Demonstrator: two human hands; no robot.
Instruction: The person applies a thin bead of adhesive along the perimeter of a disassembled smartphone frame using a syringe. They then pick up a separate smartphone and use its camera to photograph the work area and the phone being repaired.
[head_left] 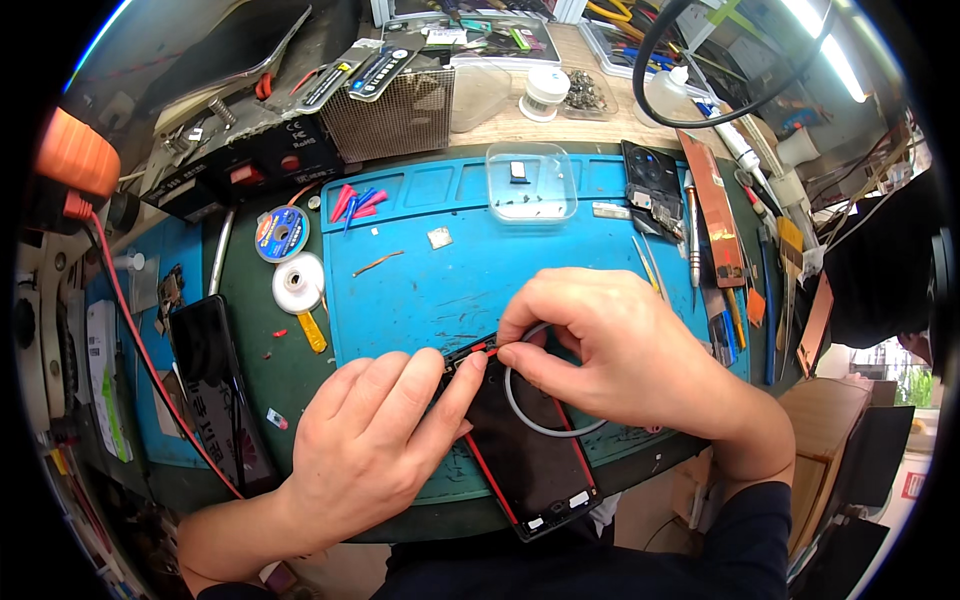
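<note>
At the far left, a rounded orange plastic casing is seen, and a thin red cable is strung past a dark, glossy, rectangular smartphone laid on the left side of the bench. Just right of it, a round blue-labelled spool is set on the far side of a white plastic reel.

Now to the action, at the near edge of a bright blue work mat! The left hand is closed on the far left corner of a slim black phone body with red side edges; its forefinger is laid along the far edge, beside small red parts. The phone body is angled, its near end jutted out past the mat.

Over the far right corner the right hand is bent, thumb and forefinger brought together right at the edge; what is pinched there cannot be told. A thin grey cord is looped from behind those fingers across the phone body.

Farther off, a clear square plastic box is placed on the mat, and to the right a long copper-coloured plate is lined up beside a slender silver screwdriver.
</note>
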